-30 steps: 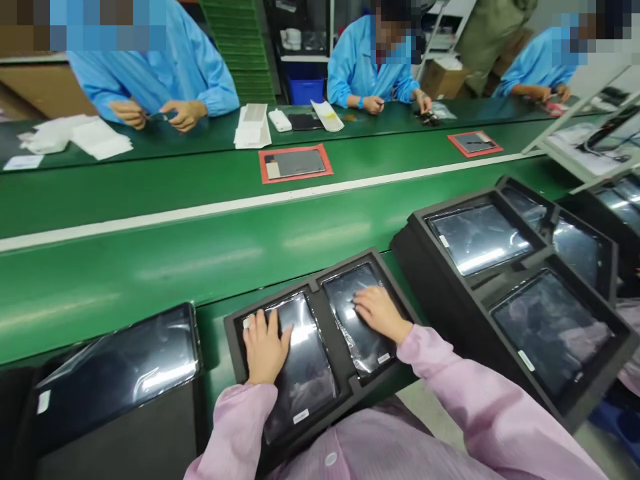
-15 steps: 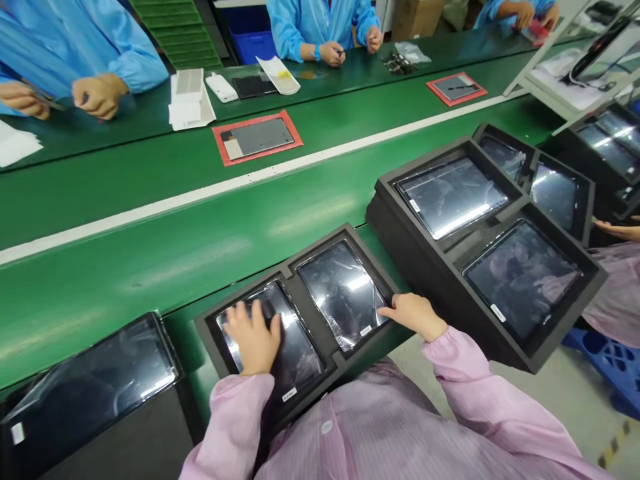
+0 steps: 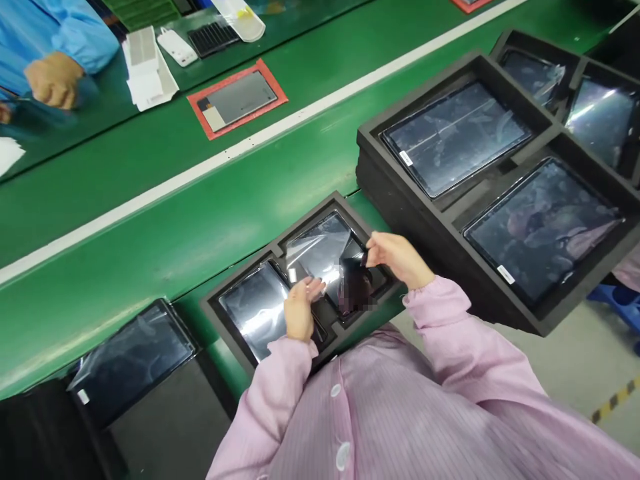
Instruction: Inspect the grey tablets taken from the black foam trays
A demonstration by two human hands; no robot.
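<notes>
A black foam tray [image 3: 240, 280] in front of me holds two tablet-like screens side by side. Over the right screen [image 3: 350, 303], a clear protective film [image 3: 320, 243] is partly lifted and wrinkled, with a small white label near its left side. My right hand [image 3: 397, 257] pinches the film at the right edge of that screen. My left hand [image 3: 303, 310] hovers over the tray's middle divider, fingers stretched toward the film; whether they touch it is unclear. Beneath and beside that hand lies the left screen [image 3: 257, 310], its lower right part hidden.
Stacked foam trays [image 3: 400, 180] with more screens stand at right. Another film-covered screen [image 3: 135, 360] rests on black foam at left. Across the green bench [image 3: 225, 207] lie a panel on a red mat [image 3: 237, 100] and a white device [image 3: 177, 47]. A co-worker's hand [image 3: 55, 80] shows at upper left.
My right hand has moved from the right screen's lower corner to its right edge, lifting the film. My left hand has left the left screen for the divider. The view has tilted down.
</notes>
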